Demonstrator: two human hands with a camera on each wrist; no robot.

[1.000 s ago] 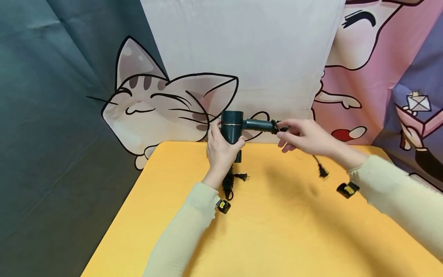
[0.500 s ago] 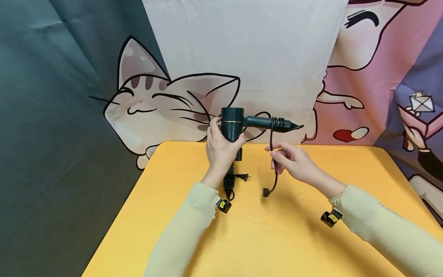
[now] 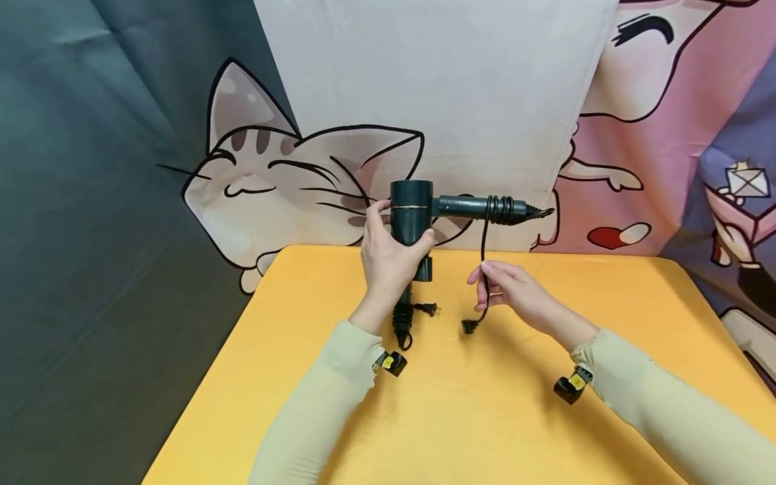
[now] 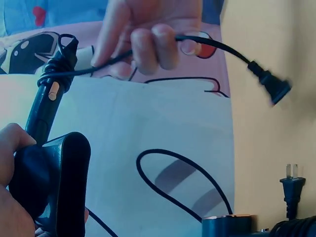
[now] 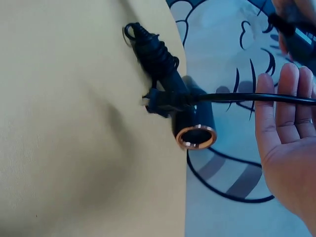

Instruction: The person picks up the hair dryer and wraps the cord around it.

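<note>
My left hand (image 3: pixel 388 259) grips the barrel of a dark green hair dryer (image 3: pixel 412 217), held up above the table with its handle pointing right. Black power cord (image 3: pixel 502 209) is coiled round the handle's end. From the coil a free length hangs down, and my right hand (image 3: pixel 515 289) holds it between thumb and fingers. The plug (image 3: pixel 469 327) dangles just below those fingers. Behind my left hand a second hair dryer (image 5: pixel 196 118) lies on the table, its cord wrapped round its handle (image 3: pixel 403 316); in the head view its barrel is mostly hidden.
The second dryer's plug (image 3: pixel 427 309) sticks out to the right on the yellow table (image 3: pixel 461 417). A printed cloth backdrop (image 3: pixel 473 87) hangs right behind the table's far edge. A small camera is strapped to each wrist.
My right hand has moved from the handle's end down to the loose cord. The plug has swung from the right to the left. My left hand still holds the dryer, now slightly higher.
</note>
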